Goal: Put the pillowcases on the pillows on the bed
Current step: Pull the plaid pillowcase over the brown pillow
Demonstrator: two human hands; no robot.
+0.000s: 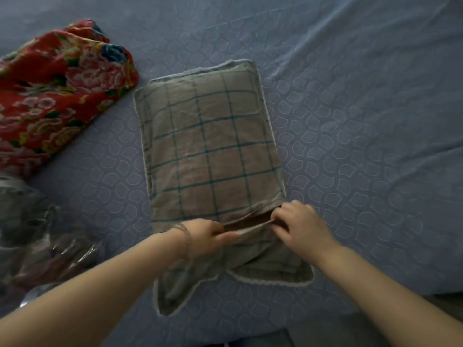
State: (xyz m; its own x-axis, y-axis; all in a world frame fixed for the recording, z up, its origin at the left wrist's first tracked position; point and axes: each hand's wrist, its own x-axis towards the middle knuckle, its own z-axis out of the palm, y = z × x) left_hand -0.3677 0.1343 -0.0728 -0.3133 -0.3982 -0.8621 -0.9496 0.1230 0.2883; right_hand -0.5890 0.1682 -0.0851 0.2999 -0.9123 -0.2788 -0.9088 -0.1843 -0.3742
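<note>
The grey-brown fabric pillowcase with teal checks lies filled on the blue quilted bed. It looks soft, light and limp, best held by the hem at its open near end. Both arms reach forward. The left hand and right hand pinch that hem, 1 each side.

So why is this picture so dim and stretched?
Head view: dim, flat light, hardly any shadows; the wide lens stretches both forearms toward the corners; the plastic bag at left looks blurred and shiny; the pillowcase mid-frame is sharpest.
</note>
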